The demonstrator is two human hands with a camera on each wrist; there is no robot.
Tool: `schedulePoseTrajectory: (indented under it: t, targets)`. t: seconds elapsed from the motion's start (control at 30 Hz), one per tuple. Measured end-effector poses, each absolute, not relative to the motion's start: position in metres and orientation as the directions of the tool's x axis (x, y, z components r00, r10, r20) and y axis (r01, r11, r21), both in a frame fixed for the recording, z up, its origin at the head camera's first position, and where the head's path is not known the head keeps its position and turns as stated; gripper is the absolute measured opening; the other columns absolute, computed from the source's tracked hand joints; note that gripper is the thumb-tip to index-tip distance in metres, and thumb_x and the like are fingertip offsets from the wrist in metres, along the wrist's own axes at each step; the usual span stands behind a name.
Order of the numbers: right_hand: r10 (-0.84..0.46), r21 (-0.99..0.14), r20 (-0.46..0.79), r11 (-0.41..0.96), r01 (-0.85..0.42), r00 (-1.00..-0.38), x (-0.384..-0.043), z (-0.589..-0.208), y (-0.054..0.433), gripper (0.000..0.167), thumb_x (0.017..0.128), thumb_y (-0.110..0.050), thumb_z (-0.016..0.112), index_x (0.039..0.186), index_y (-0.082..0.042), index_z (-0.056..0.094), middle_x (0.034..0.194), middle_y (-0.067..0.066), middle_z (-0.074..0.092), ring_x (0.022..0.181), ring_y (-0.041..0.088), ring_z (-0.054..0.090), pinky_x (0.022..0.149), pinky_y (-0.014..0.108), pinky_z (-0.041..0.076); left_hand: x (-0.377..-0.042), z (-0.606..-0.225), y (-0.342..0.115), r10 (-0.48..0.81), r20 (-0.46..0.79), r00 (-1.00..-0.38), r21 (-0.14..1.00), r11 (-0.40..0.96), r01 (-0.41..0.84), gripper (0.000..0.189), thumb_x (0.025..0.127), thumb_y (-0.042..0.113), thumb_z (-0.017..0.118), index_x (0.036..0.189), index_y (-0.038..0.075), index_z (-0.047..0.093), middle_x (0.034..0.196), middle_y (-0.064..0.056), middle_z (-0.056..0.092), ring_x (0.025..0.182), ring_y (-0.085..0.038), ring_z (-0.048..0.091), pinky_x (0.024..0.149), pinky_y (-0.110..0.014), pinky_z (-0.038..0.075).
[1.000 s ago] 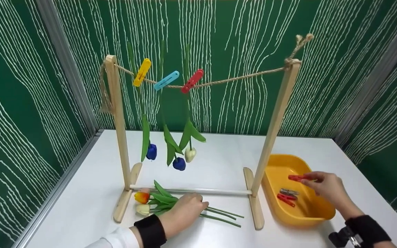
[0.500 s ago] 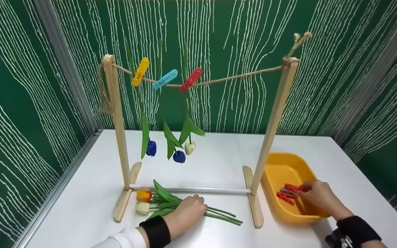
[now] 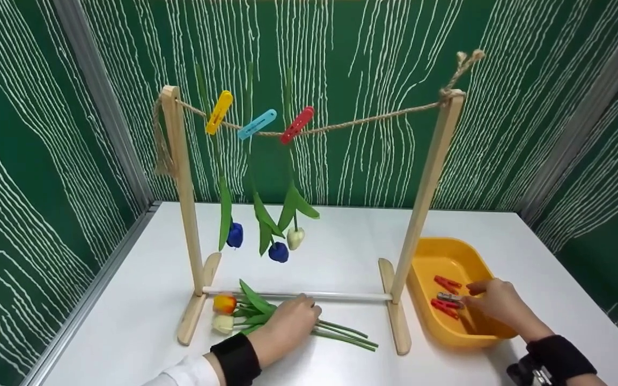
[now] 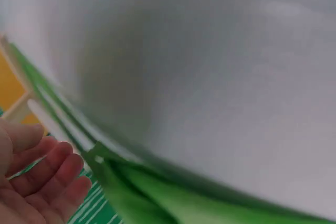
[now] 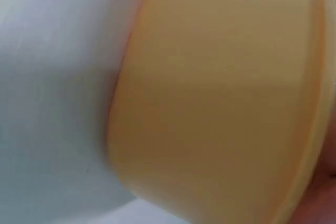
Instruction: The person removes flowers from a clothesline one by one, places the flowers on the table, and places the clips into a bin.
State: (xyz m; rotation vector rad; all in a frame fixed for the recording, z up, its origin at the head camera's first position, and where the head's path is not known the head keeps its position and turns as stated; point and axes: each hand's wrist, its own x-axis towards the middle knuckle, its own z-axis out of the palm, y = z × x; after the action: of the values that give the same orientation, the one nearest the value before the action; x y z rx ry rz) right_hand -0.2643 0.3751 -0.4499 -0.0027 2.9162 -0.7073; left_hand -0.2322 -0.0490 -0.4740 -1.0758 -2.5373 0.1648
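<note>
In the head view, my left hand (image 3: 291, 325) is over the tulips lying on the table, including an orange tulip (image 3: 225, 304) and a white tulip (image 3: 223, 323). The left wrist view shows its fingers (image 4: 44, 174) loosely bent beside the green stems (image 4: 39, 85), not wrapped round them. My right hand (image 3: 497, 301) reaches into a yellow tray (image 3: 443, 252). Its fingertips are beside a grey clothespin (image 3: 448, 296); whether they touch it is unclear. Two red clothespins lie there, an upper red clothespin (image 3: 447, 282) and a lower red clothespin (image 3: 444, 308).
A wooden frame (image 3: 427, 187) carries a sagging rope (image 3: 373, 121). Yellow (image 3: 219, 111), blue (image 3: 257, 124) and red pegs (image 3: 297, 124) hold two blue tulips and one white tulip upside down. A pale rod (image 3: 341, 296) joins the frame's feet.
The right hand lowered a red clothespin into the tray and let go of it, and now stands beside the grey one. The left hand has barely shifted over the stems.
</note>
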Motion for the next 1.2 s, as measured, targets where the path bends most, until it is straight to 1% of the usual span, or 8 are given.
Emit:
schedulePoseTrajectory:
  t: [0.17,0.3,0.5,0.6,0.73,0.9,1.07,1.2]
  targets:
    - [-0.077,-0.487,-0.070,0.873,-0.034,-0.995,-0.257,-0.431,0.369,0.050,0.085,-0.029,0.070,0.114,0.010,0.062,0.109,0.028,0.064,0.084,0.026,0.061,0.073,0.036,0.055,-0.228,-0.437,-0.052,0.636,0.499,-0.588,-0.064,0.704,0.707,0.009,0.088,0.015,0.065,0.093,0.008,0.068,0.082,-0.001,0.064,0.076,-0.013,0.059,0.066,-0.021,0.052]
    - [-0.111,-0.523,-0.015,0.848,-0.087,-0.994,-0.251,-0.413,0.357,0.050,0.085,-0.035,0.069,0.115,0.005,0.064,0.115,0.027,0.062,0.082,0.020,0.061,0.063,0.023,0.053,-0.223,-0.399,-0.054,0.525,0.708,-0.472,0.053,0.627,0.778,0.016,0.087,0.008,0.065,0.102,0.004,0.067,0.093,-0.005,0.067,0.086,-0.015,0.062,0.080,-0.020,0.053]
    - [-0.139,-0.594,-0.010,0.797,-0.107,-0.990,-0.239,-0.376,0.323,0.050,0.084,-0.039,0.069,0.118,-0.001,0.064,0.102,0.015,0.068,0.072,0.018,0.057,0.057,0.022,0.052,-0.227,-0.342,-0.057,0.269,0.907,-0.324,0.134,0.546,0.827,0.031,0.084,-0.002,0.065,0.115,-0.002,0.060,0.112,-0.014,0.061,0.106,-0.025,0.058,0.097,-0.026,0.047]
    - [-0.186,-0.625,0.017,0.765,-0.156,-0.982,-0.231,-0.358,0.305,0.047,0.085,-0.036,0.069,0.118,-0.003,0.064,0.094,0.010,0.069,0.064,0.017,0.054,0.052,0.023,0.050,-0.235,-0.318,-0.058,0.142,0.920,-0.365,0.240,0.533,0.812,0.037,0.086,-0.001,0.062,0.122,-0.005,0.054,0.122,-0.019,0.054,0.113,-0.029,0.054,0.099,-0.029,0.045]
    - [-0.270,-0.637,0.080,0.726,-0.257,-0.960,-0.225,-0.337,0.285,0.041,0.086,-0.033,0.068,0.117,-0.005,0.066,0.091,0.007,0.069,0.063,0.014,0.057,0.053,0.024,0.052,-0.244,-0.293,-0.057,0.018,0.841,-0.541,0.468,0.477,0.744,0.048,0.091,0.005,0.058,0.135,-0.005,0.041,0.134,-0.019,0.043,0.121,-0.028,0.048,0.100,-0.033,0.046]
    - [-0.337,-0.616,0.172,0.696,-0.368,-0.926,-0.225,-0.309,0.263,0.034,0.088,-0.028,0.067,0.116,-0.008,0.067,0.098,0.006,0.070,0.073,0.015,0.060,0.056,0.024,0.054,-0.256,-0.274,-0.055,-0.066,0.699,-0.712,0.673,0.399,0.623,0.054,0.094,0.012,0.057,0.142,0.000,0.034,0.134,-0.014,0.048,0.120,-0.023,0.050,0.098,-0.033,0.047]
    - [-0.403,-0.571,0.264,0.667,-0.479,-0.876,-0.227,-0.278,0.241,0.026,0.089,-0.021,0.066,0.113,-0.012,0.068,0.099,0.004,0.070,0.073,0.013,0.060,0.056,0.023,0.053,-0.265,-0.268,-0.053,-0.096,0.665,-0.741,0.722,0.336,0.605,0.043,0.095,0.008,0.055,0.136,0.002,0.043,0.120,-0.009,0.060,0.101,-0.016,0.062,0.084,-0.029,0.054]
    - [-0.479,-0.454,0.416,0.627,-0.633,-0.773,-0.227,-0.245,0.221,0.025,0.087,-0.013,0.067,0.112,-0.011,0.068,0.100,0.002,0.070,0.071,0.007,0.058,0.060,0.018,0.053,-0.270,-0.269,-0.052,-0.093,0.689,-0.719,0.713,0.265,0.649,0.029,0.095,0.004,0.053,0.124,0.004,0.053,0.102,-0.010,0.067,0.087,-0.014,0.069,0.076,-0.025,0.056]
